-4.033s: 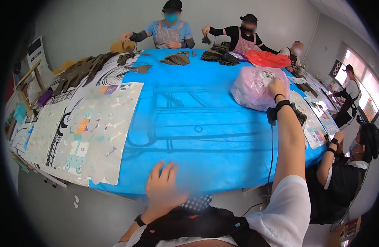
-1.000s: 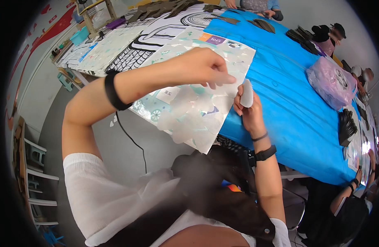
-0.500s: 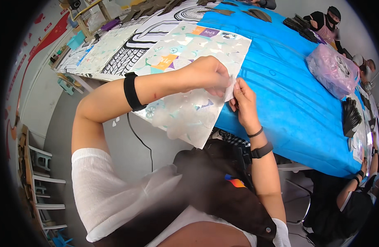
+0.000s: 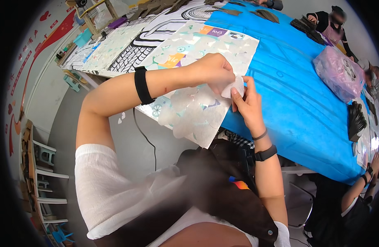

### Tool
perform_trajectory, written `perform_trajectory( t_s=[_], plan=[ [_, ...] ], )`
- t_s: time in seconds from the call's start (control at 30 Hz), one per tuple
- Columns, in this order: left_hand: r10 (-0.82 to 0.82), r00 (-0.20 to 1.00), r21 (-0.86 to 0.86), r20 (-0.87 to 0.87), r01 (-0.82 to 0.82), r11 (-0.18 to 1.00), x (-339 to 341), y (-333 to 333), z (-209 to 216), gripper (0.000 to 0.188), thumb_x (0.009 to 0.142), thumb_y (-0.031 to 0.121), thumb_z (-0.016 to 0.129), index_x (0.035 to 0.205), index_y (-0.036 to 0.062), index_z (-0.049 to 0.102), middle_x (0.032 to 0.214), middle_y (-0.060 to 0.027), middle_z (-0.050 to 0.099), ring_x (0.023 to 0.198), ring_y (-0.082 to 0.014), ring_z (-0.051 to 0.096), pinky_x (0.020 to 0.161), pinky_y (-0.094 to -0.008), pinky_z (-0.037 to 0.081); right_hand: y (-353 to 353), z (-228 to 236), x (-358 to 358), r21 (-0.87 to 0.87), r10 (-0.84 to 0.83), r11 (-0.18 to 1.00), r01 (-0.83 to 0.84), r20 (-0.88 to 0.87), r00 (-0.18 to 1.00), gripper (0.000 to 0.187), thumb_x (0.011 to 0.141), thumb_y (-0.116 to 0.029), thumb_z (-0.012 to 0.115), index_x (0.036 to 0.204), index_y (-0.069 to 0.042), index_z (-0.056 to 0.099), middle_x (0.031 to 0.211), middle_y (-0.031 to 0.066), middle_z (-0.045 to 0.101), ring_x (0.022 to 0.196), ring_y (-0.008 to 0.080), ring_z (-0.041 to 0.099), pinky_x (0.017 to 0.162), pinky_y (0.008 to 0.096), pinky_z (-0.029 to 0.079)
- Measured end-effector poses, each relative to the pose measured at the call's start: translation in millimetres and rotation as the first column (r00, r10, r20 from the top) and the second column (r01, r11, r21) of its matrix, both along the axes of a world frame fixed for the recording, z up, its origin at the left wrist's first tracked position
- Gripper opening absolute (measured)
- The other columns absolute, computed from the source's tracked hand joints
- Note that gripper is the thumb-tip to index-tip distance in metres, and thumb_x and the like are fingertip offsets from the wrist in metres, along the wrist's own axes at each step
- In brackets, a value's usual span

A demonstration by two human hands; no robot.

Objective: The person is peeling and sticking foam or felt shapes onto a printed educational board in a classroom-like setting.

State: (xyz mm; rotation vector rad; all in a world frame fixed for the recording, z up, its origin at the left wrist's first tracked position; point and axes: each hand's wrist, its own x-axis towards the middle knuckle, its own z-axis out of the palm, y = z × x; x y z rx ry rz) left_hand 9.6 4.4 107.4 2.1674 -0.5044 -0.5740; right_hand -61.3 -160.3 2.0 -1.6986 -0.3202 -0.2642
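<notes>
Above the corner of a patterned mat (image 4: 244,51), a small thin white piece (image 4: 234,88) with a rounded edge is held up between both hands. My right hand (image 4: 248,103) pinches it, its thumb lying on the near face. My left hand (image 4: 216,71) is closed at the piece's left edge, fingers curled and fingertips partly hidden. Below my left wrist, several pale, translucent rounded pieces (image 4: 185,113) lie overlapping on the mat, which is printed with teal, orange and purple shapes.
A blue cover (image 4: 280,111) spreads over the table to the right, carrying a pink plastic bag (image 4: 337,74) and stacks of dark pieces (image 4: 356,119). Co-workers sit along the far and right sides. A black cable (image 4: 144,133) hangs at the near edge. Shelving (image 4: 49,173) stands left.
The white piece has turned, so more of its face shows. My right thumb has shifted onto it. The whole view has moved slightly.
</notes>
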Motion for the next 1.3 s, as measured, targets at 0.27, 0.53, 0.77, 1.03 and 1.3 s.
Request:
perform_trajectory(
  t_s=[0.27,0.53,0.77,1.03,1.3],
  plan=[
    [-0.090,0.996,0.039,0.002,0.089,0.995,2.3,-5.5,-0.1,0.013,0.084,0.012,0.065,0.089,0.0006,0.069,0.079,-0.0043,0.066,0.069,-0.0101,0.064,0.063,-0.0249,0.057,0.4,-1.4,3.0,0.052,0.017,0.998,-0.021,0.059,0.998,0.027,0.102,-0.021,0.058,0.124,-0.009,0.048,0.069,0.0051,0.063,0.052,0.0114,0.059,0.050,0.0260,0.043],
    [-0.201,0.977,0.044,0.078,0.198,0.979,50.1,15.3,19.5,0.015,0.088,0.007,0.065,0.099,-0.0025,0.068,0.090,-0.0080,0.070,0.077,-0.0143,0.070,0.065,-0.0272,0.059,-4.4,-9.8,7.3,0.202,-0.051,0.978,0.051,-0.009,0.999,0.012,0.107,-0.016,0.049,0.114,-0.006,0.047,0.068,0.0036,0.062,0.052,0.0103,0.061,0.045,0.0219,0.042],
    [0.120,0.953,-0.073,0.277,-0.104,0.992,229.8,67.8,51.3,0.013,0.090,0.016,0.071,0.096,0.0069,0.065,0.085,-0.0018,0.066,0.079,-0.0150,0.071,0.070,-0.0290,0.056,1.5,-3.1,2.9,0.108,-0.082,0.990,0.088,-0.061,0.995,0.014,0.107,-0.017,0.048,0.107,-0.004,0.049,0.065,0.0031,0.060,0.051,0.0099,0.059,0.046,0.0244,0.041],
    [0.399,0.915,-0.110,0.055,-0.392,0.914,358.6,51.8,-30.5,0.011,0.087,0.015,0.076,0.093,0.0085,0.070,0.083,-0.0033,0.066,0.072,-0.0136,0.063,0.069,-0.0373,0.050,4.0,0.1,5.3,0.064,-0.224,0.971,0.231,-0.100,0.969,0.016,0.107,-0.016,0.046,0.101,-0.002,0.050,0.061,0.0056,0.058,0.050,0.0121,0.059,0.049,0.0271,0.043],
    [0.481,0.872,-0.051,0.094,-0.478,0.877,396.2,28.0,-71.0,0.017,0.086,0.008,0.075,0.076,-0.0036,0.068,0.060,-0.0091,0.060,0.044,-0.0160,0.052,0.042,-0.0332,0.041,2.2,-6.4,6.1,0.023,-0.302,0.952,0.306,-0.101,0.948,0.016,0.106,-0.017,0.048,0.101,-0.003,0.051,0.058,0.0046,0.056,0.050,0.0102,0.056,0.049,0.0266,0.040]
  ],
)
